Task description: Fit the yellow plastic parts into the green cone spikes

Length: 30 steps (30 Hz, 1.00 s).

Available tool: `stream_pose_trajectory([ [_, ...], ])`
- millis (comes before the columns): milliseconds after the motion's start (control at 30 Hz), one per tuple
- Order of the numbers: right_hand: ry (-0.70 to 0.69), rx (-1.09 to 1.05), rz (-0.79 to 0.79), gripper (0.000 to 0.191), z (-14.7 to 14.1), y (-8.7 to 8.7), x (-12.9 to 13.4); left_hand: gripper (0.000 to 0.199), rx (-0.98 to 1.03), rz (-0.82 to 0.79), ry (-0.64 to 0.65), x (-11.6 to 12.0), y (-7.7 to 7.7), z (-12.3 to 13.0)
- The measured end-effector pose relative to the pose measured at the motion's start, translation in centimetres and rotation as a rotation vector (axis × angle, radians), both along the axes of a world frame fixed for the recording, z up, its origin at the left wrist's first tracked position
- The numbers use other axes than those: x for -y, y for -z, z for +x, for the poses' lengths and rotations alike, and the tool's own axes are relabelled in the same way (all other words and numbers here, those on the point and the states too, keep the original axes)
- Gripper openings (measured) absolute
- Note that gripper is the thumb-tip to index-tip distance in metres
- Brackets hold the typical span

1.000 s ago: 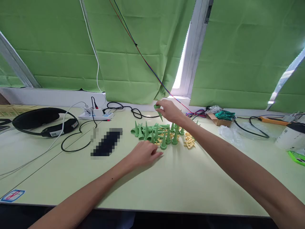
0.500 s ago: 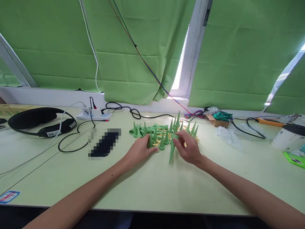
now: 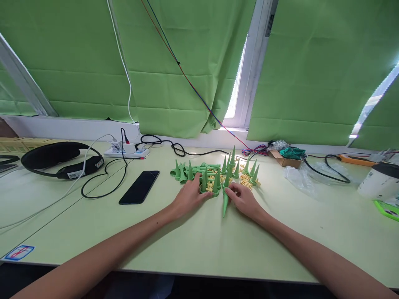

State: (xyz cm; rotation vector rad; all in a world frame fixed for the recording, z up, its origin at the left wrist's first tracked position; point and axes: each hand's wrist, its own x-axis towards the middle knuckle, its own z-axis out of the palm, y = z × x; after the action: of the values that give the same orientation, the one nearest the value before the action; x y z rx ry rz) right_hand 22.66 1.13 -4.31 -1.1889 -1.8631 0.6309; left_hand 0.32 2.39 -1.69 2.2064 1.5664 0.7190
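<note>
A cluster of pointed green plastic cones [image 3: 233, 160] stands and lies in the middle of the table, with small yellow pieces [image 3: 246, 180] among them. My left hand [image 3: 190, 194] curves around a few upright cones [image 3: 204, 182] at the near side of the cluster, thumb in front and fingers partly hidden behind. Between the thumb and fingers of my right hand [image 3: 245, 200] is a green cone [image 3: 225, 204], its tip towards me. Another cone tip rises just behind it; whether the two touch is unclear.
To the left lie a black phone [image 3: 139, 187], a black headset-like band [image 3: 62, 160] and a power strip [image 3: 126, 153] with cables. On the right are a small cardboard box [image 3: 288, 159], clear plastic wrap [image 3: 299, 178], a white cup [image 3: 378, 182] and a bright green object [image 3: 386, 209].
My left hand has shifted right, moving the cones by it closer to the right hand. My right hand has lowered, its cone still pinched. The view has shifted slightly.
</note>
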Motion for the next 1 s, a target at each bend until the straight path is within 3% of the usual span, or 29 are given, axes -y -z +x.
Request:
stream_pose_trajectory([
  [167, 0.028, 0.009, -0.013, 0.03, 0.3, 0.3, -0.9, 0.045, -0.024, 0.044, 0.036, -0.6, 0.4, 0.6],
  [300, 0.033, 0.011, -0.007, 0.031, 0.5, 0.5, -1.3, 0.036, -0.045, 0.082, 0.064, -0.8, 0.5, 1.4],
  [600, 0.155, -0.082, 0.055, 0.035, 0.2, 0.2, -1.0, 0.032, 0.041, 0.112, 0.108, -1.8, 1.2, 2.9],
  [767, 0.236, -0.234, 0.101, 0.038, 0.0, -0.6, -0.2, 0.045, 0.148, 0.068, 0.117, -1.3, 1.3, 2.9],
  [900, 0.147, -0.262, 0.029, 0.04, -0.5, -0.9, 0.8, 0.045, 0.145, 0.088, 0.114, 0.1, 1.4, 1.8],
  [1000, 0.038, -0.241, -0.069, 0.043, -1.1, -0.9, 1.5, 0.032, 0.106, 0.102, 0.219, 1.6, 1.6, 1.1],
])
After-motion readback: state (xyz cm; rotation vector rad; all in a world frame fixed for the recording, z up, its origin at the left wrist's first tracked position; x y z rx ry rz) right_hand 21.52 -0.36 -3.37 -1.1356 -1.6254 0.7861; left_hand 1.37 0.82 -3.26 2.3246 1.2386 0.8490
